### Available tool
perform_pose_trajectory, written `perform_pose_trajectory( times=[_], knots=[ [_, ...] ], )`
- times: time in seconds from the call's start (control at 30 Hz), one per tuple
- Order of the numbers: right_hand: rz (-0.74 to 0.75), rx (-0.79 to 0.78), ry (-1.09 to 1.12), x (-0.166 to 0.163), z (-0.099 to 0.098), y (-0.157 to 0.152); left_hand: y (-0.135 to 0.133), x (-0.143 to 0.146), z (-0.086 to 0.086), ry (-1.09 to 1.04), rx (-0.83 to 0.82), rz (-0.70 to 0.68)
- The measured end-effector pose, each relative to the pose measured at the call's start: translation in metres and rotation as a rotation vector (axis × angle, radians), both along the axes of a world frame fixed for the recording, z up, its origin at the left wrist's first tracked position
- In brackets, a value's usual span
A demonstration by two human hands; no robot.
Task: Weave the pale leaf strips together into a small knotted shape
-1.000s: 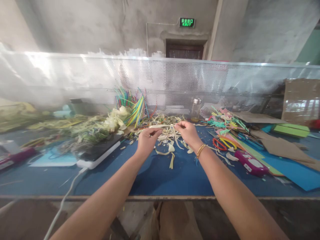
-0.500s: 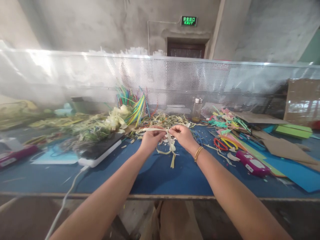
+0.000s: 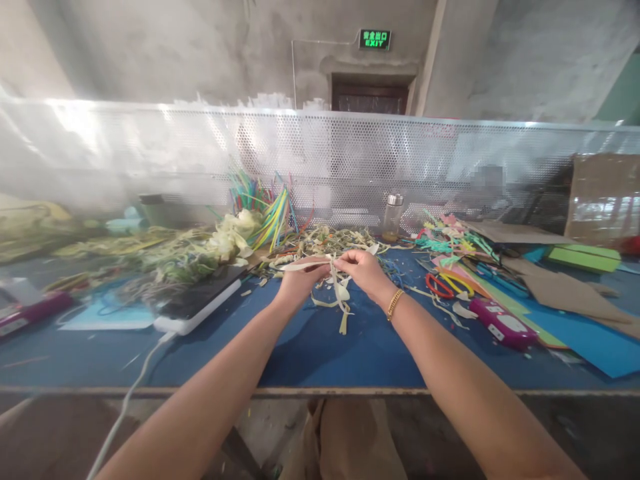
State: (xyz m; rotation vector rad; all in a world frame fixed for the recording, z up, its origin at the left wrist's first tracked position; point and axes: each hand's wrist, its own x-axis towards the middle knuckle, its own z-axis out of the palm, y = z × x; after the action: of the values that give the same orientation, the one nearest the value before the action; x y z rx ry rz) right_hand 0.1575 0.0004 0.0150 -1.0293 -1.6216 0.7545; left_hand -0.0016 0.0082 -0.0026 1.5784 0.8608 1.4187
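Both my hands meet over the middle of the blue table, pinching one pale cream strip (image 3: 305,265). My left hand (image 3: 300,279) grips it between thumb and fingers, and one end of the strip sticks out to the left across that hand. Fingertips of my right hand (image 3: 364,268) are closed on the strip close beside the left ones; a gold bracelet (image 3: 395,305) circles that wrist. Below the fingers hang pale strips (image 3: 343,308), their ends near the tabletop. Whether the strip is knotted at the fingertips is too small to tell.
Behind my hands lies a heap of pale strips (image 3: 335,240). A glass bottle (image 3: 393,219) stands at the back. To the right are red-and-yellow-handled scissors (image 3: 450,287), a purple device (image 3: 503,323) and coloured sheets (image 3: 585,333). A cabled black-and-white device (image 3: 200,307) sits left.
My hands stay together on the strip, with only small finger movements. The strip's left end now dips slightly lower. The whole view has shifted a little.
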Motion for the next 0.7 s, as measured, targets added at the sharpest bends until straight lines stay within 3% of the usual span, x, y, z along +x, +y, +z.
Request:
perform_pose_trajectory(
  times=[0.43,0.7],
  knots=[
    [0.128,-0.208,0.071,0.004,0.004,-0.001,-0.008,0.0,0.006,0.169,0.111,0.069],
    [0.176,-0.264,0.15,0.002,0.013,-0.008,-0.001,-0.005,0.001,0.059,0.097,0.126]
  ],
)
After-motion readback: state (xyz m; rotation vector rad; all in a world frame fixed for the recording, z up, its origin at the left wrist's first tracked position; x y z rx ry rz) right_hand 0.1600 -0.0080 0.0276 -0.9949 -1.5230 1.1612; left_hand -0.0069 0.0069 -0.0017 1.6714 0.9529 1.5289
